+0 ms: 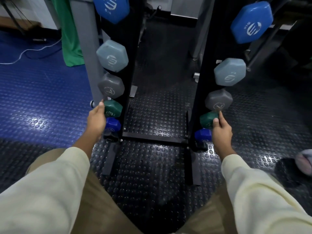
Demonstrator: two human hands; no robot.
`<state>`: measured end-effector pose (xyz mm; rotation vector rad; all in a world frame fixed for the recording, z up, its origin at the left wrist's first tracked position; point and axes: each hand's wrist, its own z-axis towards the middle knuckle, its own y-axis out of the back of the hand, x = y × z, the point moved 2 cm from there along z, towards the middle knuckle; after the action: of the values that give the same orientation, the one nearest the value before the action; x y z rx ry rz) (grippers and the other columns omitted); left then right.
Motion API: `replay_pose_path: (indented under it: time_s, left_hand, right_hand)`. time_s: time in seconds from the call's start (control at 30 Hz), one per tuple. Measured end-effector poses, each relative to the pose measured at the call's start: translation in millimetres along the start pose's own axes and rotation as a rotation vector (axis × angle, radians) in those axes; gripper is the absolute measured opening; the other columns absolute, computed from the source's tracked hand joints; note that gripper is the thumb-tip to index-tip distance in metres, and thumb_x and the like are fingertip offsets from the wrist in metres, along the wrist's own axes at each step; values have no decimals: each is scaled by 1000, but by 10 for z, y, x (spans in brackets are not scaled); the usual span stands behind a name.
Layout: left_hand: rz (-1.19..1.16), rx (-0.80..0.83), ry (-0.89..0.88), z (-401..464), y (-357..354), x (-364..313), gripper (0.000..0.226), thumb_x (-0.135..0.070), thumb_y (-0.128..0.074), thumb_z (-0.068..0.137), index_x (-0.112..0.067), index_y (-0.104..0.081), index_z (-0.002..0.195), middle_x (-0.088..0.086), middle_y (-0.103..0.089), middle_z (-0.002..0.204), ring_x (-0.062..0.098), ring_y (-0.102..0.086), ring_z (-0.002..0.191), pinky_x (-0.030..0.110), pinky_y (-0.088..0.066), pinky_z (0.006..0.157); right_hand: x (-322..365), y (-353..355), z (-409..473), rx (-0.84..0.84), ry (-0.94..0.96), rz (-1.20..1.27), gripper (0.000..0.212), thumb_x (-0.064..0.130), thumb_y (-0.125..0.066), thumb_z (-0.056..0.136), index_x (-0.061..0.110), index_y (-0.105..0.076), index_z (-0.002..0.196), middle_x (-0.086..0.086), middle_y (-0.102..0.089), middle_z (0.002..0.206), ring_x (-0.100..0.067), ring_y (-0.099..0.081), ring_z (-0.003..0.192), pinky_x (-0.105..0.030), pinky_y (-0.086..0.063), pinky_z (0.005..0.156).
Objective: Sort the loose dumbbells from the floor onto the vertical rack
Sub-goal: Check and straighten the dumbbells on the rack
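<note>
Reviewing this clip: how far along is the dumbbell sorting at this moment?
Nearly done, it seems. The rack holds pairs in tiers: bright blue, pale blue, grey, green, dark blue. In hand: the left hand is at the left green dumbbell and the right hand at the right green dumbbell, apparently seating them. No loose dumbbells show on the visible floor.

Head view, looking down on black vertical rack [130, 68]. Dumbbell ends tiered on both sides: bright blue, pale blue, grey, green, dark blue, top to bottom. Left hand [96, 119] at 9 o'clock touches left green dumbbell [113, 108]; right hand [222, 130] at 3 o'clock touches right green dumbbell [208, 119]. Grips possibly closed; fingers hidden. Studded floor mat [152, 174] below.
</note>
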<state>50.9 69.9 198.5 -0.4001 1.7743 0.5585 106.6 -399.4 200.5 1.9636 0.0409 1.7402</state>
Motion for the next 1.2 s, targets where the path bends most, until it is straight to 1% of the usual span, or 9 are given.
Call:
replay_pose_path:
  time_s: [0.17, 0.37, 0.5, 0.63, 0.77, 0.87, 1.03, 1.1, 1.2]
  left_hand:
    - [16, -6, 45, 8, 48, 134, 57, -64, -33, 103, -36, -55, 147, 0, -60, 141, 21, -58, 128, 45, -44, 112]
    - [39, -24, 248, 136, 90, 510, 86, -77, -26, 96, -13, -59, 143, 4, -60, 142, 23, -57, 125, 41, -39, 112]
    - [112, -20, 231, 130, 24, 576, 71, -58, -20, 108, -13, -69, 133, 11, -62, 138, 26, -56, 122, 39, -38, 108]
    - [39, -147, 270, 288, 157, 757, 89, -73, -14, 100, -12, -74, 124, 7, -68, 123, 28, -61, 112, 36, -42, 101]
    - [128, -262, 388, 457, 206, 1018, 113, -88, -7, 85, -5, -48, 149, 19, -47, 154, 39, -44, 143, 55, -29, 122]
    - [156, -144, 394, 352, 16, 983, 92, -70, -9, 102, -1, -43, 153, 22, -42, 157, 37, -39, 147, 50, -24, 125]
    - [193, 99, 423, 1062, 55, 2109, 130, -108, -10, 62, -20, -45, 152, 15, -50, 154, 28, -43, 145, 53, -22, 124]
    - [229, 108, 466, 1176, 17, 2318, 140, -112, -6, 52, -23, -42, 153, 13, -45, 158, 30, -40, 147, 54, -19, 125]
    - [304, 109, 492, 532, -94, 1567, 144, -112, -4, 51, -19, -41, 156, 16, -40, 161, 34, -35, 149, 55, -19, 124]
  right_hand:
    - [-460, -48, 144, 26, -203, 296, 43, 28, -48, 104, 27, -59, 146, 3, -65, 135, -15, -67, 111, -29, -55, 94]
    - [-795, -207, 93, 104, -294, 52, 53, 30, -49, 98, 24, -54, 150, -7, -65, 134, -14, -56, 83, -31, -43, 72]
    - [-776, -166, 132, 59, -293, 106, 38, 18, -54, 99, 15, -71, 133, -4, -71, 119, -19, -64, 100, -31, -45, 84]
    - [-932, -89, 178, -49, -444, 265, 40, 35, -69, 89, 11, -75, 120, 3, -65, 81, -11, -51, 66, -30, -41, 70]
    - [-1293, -145, 255, -18, -634, 260, 98, 83, -39, 84, 18, -44, 155, -2, -61, 137, -23, -58, 120, -43, -44, 105]
    - [-1275, -272, 210, 62, -586, 180, 89, 77, -23, 99, 14, -33, 162, -9, -39, 163, -28, -36, 150, -47, -26, 125]
    - [-1547, -461, 322, 166, -678, 121, 100, 92, -9, 80, 22, -61, 128, -4, -66, 118, -19, -58, 101, -26, -31, 69]
    - [-1561, -490, 333, 219, -682, 121, 83, 95, -8, 74, 30, -56, 92, 5, -56, 85, -11, -47, 79, -27, -27, 65]
    - [-1639, -480, 316, 195, -670, 124, 95, 107, -11, 58, 31, -56, 91, 5, -53, 86, -13, -47, 78, -28, -35, 70]
